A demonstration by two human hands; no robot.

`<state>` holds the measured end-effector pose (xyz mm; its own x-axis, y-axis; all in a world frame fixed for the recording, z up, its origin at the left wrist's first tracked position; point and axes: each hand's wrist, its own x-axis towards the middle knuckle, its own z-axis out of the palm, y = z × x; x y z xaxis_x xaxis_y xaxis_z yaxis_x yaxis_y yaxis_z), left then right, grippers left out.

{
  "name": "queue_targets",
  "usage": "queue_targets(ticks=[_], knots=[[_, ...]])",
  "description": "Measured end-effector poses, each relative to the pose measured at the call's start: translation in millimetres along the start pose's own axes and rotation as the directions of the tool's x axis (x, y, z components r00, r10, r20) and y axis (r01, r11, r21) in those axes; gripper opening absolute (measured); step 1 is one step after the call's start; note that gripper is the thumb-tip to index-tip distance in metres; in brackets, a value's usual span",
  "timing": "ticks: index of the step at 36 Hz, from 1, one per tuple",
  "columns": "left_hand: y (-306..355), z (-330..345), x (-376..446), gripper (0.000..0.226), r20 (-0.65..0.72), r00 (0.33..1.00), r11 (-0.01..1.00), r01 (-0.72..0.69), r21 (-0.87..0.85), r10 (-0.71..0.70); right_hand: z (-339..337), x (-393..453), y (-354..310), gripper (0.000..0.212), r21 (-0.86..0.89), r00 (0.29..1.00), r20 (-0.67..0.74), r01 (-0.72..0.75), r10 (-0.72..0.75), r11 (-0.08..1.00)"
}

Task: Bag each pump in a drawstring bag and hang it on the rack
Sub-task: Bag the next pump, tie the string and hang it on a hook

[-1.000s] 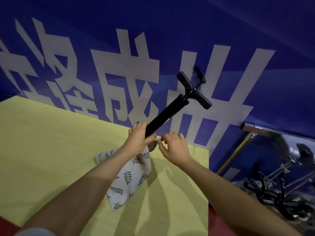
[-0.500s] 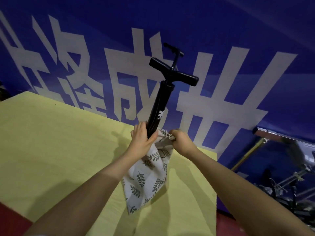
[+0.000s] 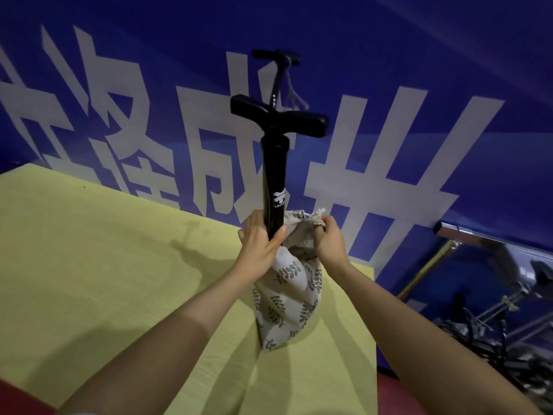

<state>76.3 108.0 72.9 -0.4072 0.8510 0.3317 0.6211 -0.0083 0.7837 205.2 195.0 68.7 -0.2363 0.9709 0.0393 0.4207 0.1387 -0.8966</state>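
I see the yellow bench [image 3: 89, 265] running along a blue banner wall [image 3: 419, 85] with big white characters. On the bench's far right part stands the leaf-print drawstring bag [image 3: 287, 298], with the black pump [image 3: 273, 187] rising upright out of its mouth. My left hand [image 3: 258, 244] has its grip wrapped round the pump barrel, and my right hand [image 3: 327, 244] pinches the bag's gathered rim.

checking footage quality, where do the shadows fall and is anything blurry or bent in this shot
Head view: light comes from the right, so the pump and left hand cast a soft shadow leftward on the yellow table; the bag and right hand are sharp; the rack at the lower right is dim and smeared; wide-angle bowing tilts the wall lettering.
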Motion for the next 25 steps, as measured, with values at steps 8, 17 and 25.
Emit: queue_targets(ticks=[8, 17, 25], knots=[[3.6, -2.8, 8.6, 0.053, -0.011, 0.991, 0.968, 0.125, -0.217, -0.130, -18.0, -5.1, 26.3, 0.027, -0.376, 0.982, 0.187, 0.094, -0.024, 0.922], [2.0, 7.8, 5.3, 0.037, -0.044, 0.996, 0.959, 0.066, -0.275, -0.081, -18.3, -5.3, 42.4, 0.026, -0.610, 0.974, 0.225, 0.122, 0.024, 0.783], [2.8, 5.9, 13.0, 0.036, -0.074, 0.993, 0.944, 0.068, -0.321, -0.097, -22.9, 3.7, 50.6, 0.022, -0.326, 0.973, 0.051, -0.195, 0.224, 0.925]])
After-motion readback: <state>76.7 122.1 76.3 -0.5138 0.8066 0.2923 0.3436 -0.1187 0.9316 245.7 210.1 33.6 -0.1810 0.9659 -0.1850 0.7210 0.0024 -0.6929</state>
